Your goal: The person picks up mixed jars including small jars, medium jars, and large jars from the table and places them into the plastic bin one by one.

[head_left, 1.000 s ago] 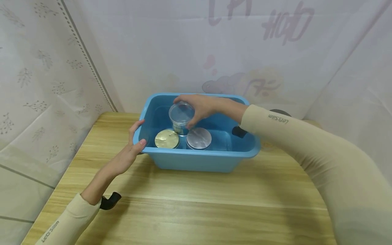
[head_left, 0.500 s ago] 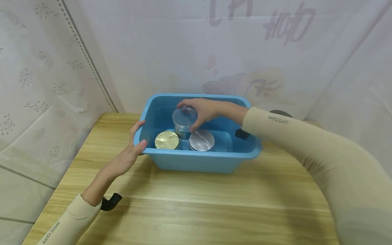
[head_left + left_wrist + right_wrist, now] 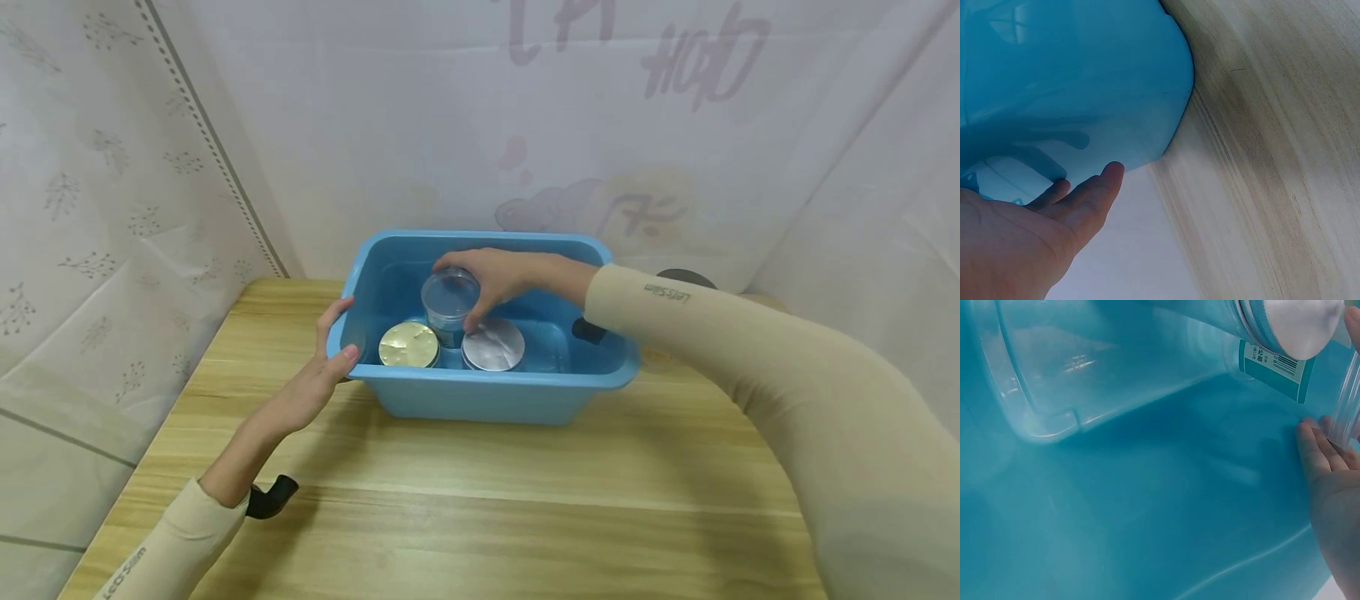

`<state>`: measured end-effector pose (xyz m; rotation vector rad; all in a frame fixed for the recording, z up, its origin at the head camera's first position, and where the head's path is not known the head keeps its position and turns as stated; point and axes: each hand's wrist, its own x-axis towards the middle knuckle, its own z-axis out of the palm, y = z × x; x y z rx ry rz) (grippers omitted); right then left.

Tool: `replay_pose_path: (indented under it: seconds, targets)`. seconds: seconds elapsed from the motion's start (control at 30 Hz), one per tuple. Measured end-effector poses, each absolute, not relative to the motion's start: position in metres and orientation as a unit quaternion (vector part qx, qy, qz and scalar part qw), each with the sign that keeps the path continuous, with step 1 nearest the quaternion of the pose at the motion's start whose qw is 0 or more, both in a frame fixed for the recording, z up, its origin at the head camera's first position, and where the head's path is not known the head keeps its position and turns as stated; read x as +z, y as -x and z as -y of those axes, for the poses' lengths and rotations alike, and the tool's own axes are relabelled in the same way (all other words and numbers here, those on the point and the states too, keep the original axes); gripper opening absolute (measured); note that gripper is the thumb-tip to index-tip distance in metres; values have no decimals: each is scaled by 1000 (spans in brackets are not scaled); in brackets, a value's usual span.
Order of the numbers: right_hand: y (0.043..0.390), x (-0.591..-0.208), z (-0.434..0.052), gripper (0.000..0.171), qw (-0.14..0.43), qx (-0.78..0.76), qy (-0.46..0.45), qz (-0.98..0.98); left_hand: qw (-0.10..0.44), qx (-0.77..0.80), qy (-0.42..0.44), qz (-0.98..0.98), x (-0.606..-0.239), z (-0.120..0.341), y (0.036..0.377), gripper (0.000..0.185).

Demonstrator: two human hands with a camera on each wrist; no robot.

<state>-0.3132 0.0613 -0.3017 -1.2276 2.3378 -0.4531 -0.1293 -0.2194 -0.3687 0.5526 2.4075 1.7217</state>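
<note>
A blue plastic tub stands on the wooden table. At its left front corner my left hand holds the rim, thumb over the edge and fingers along the outer side; the left wrist view shows those fingers against the tub wall. Inside the tub, my right hand grips a clear plastic jar near its top, thumb on the near side. The jar is upright, behind two others: one with a gold lid, one with a silver lid. A green and white label shows beneath the silver lid.
The wooden table extends in front of the tub. Pale printed curtains hang behind and at both sides. A dark rounded object shows partly behind the right sleeve. The tub's right half shows bare floor.
The right hand has lowered the clear jar deeper into the tub and shifted it slightly right, behind the gold and silver lids. The left hand has stayed on the rim.
</note>
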Motion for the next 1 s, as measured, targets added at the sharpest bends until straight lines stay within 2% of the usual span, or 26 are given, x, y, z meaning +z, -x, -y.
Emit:
replay_pose_path:
  seconds: [0.43,0.67,1.0]
  targets:
    - [314,-305,-57,96,242,-156,444,-848,61,572,-184,-797,-371,218,130,66]
    - [315,-308,-61,91,268,-167,438,-842,65,576,-180,-795,-372,217,129,65]
    - [315,-284,-67,92,276,-221,432,-830,61,577,-176,-795,-371,219,129,64]
